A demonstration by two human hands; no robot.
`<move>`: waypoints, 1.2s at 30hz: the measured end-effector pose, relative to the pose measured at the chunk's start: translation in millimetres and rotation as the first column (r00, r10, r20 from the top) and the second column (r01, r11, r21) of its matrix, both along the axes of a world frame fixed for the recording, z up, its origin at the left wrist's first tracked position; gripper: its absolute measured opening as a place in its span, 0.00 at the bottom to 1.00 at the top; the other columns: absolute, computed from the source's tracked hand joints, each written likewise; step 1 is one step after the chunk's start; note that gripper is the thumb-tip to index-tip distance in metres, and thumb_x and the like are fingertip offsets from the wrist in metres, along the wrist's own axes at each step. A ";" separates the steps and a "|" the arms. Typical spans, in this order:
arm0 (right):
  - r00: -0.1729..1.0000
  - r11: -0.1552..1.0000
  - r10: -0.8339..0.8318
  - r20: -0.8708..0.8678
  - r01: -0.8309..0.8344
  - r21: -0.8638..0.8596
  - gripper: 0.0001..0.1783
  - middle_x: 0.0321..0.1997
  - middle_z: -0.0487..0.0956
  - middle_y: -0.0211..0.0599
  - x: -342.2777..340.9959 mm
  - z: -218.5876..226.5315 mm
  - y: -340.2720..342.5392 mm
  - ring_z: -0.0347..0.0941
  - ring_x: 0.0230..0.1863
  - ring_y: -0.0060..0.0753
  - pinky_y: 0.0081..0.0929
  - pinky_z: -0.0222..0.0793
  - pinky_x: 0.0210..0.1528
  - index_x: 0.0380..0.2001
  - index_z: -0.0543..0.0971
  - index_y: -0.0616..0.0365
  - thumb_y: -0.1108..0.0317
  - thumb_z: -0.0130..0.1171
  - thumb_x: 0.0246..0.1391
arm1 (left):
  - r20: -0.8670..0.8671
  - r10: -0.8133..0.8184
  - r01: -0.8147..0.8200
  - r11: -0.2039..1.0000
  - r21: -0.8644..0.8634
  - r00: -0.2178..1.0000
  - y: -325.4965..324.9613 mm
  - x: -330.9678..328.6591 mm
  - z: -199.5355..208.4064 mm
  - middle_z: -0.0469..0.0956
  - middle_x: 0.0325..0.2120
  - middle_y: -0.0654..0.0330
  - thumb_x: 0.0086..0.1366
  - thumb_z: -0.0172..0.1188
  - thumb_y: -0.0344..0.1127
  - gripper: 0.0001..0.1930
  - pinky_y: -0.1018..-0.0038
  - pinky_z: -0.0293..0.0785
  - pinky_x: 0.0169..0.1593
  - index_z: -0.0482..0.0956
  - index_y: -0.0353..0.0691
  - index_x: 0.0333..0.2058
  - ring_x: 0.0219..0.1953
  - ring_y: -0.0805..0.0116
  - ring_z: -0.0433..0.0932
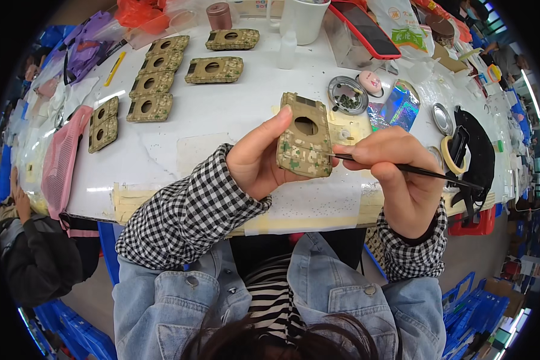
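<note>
My left hand (259, 147) grips a camouflage-patterned toy tank hull (311, 148) by its left side, thumb on the top face. The hull is tilted up toward me, with a round hole in its upper deck. In my right hand (402, 171) is a thin black paintbrush (423, 172), pinched between thumb and fingers. Its tip touches or nearly touches the hull's lower right part; which of these, I cannot tell. Several similar hulls lie on the table to the left, among them a stacked row (151, 83), a pair (104, 125) and two single ones, one nearer (215, 70) and one farther (233, 39).
Beyond the hulls stand a white mug (303, 21) and a small clear bottle (287, 51). A round metal dish (347, 96) with dark green bits sits right of my work, near a shiny holographic packet (400, 107). A red-cased phone (366, 30) rests on a clear box. A pink mesh bag (66, 162) hangs over the left edge.
</note>
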State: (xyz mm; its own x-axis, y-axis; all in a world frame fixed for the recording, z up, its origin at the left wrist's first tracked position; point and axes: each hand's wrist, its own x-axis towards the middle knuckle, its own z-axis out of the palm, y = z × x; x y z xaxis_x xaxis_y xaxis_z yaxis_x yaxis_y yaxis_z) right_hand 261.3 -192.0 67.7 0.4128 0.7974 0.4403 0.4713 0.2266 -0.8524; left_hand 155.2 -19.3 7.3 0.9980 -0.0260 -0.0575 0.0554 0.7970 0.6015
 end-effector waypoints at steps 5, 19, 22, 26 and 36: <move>0.999 0.999 -0.018 0.027 0.019 -0.032 0.06 0.30 0.79 0.38 -0.3 -0.4 3.8 0.74 0.34 0.32 0.24 0.67 0.38 0.32 0.79 0.65 0.75 0.58 0.50 | -0.043 0.015 -0.015 1.000 0.004 0.999 -0.5 -1.5 -0.3 0.70 0.49 0.50 0.69 0.35 0.52 0.27 0.64 0.73 0.52 0.60 0.36 0.56 0.49 0.60 0.73; 0.998 0.998 -0.055 0.014 0.055 -0.023 0.05 0.30 0.79 0.39 -1.2 -5.5 5.1 0.75 0.34 0.32 0.24 0.68 0.38 0.31 0.79 0.65 0.75 0.59 0.49 | -0.043 0.012 -0.011 1.000 0.011 0.999 -0.1 -0.4 -0.1 0.70 0.49 0.50 0.69 0.35 0.52 0.26 0.65 0.74 0.51 0.61 0.37 0.56 0.49 0.61 0.73; 0.998 0.999 -0.049 0.051 0.050 -0.018 0.05 0.30 0.79 0.39 0.4 -5.8 5.8 0.75 0.34 0.32 0.24 0.68 0.38 0.30 0.79 0.65 0.75 0.59 0.49 | -0.051 0.014 -0.014 1.000 0.011 0.999 0.0 -0.4 0.2 0.70 0.49 0.50 0.69 0.35 0.52 0.26 0.65 0.74 0.51 0.61 0.37 0.55 0.49 0.61 0.73; 0.997 0.998 -0.055 0.048 0.057 -0.033 0.05 0.30 0.79 0.39 -0.5 -5.0 5.3 0.75 0.34 0.33 0.25 0.68 0.38 0.30 0.79 0.65 0.75 0.59 0.49 | -0.051 0.015 -0.015 1.000 -0.005 0.999 0.0 -0.1 0.0 0.70 0.49 0.50 0.69 0.35 0.51 0.26 0.65 0.74 0.51 0.61 0.36 0.55 0.49 0.61 0.74; 0.995 0.998 -0.052 0.080 0.055 -0.036 0.05 0.31 0.80 0.38 0.1 -5.2 5.4 0.75 0.34 0.33 0.26 0.68 0.39 0.30 0.79 0.64 0.73 0.60 0.49 | -0.043 0.011 -0.012 1.000 -0.007 0.999 0.9 -0.3 -1.4 0.69 0.50 0.49 0.69 0.35 0.51 0.26 0.65 0.74 0.51 0.60 0.37 0.56 0.49 0.61 0.74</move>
State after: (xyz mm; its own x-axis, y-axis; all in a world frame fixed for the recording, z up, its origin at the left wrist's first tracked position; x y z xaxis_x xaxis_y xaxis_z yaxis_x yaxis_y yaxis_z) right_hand 261.4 -186.6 62.5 0.4205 0.7921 0.4425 0.5478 0.1672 -0.8197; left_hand 154.9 -18.4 5.9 0.9949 -0.0150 -0.0997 0.0715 0.8021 0.5928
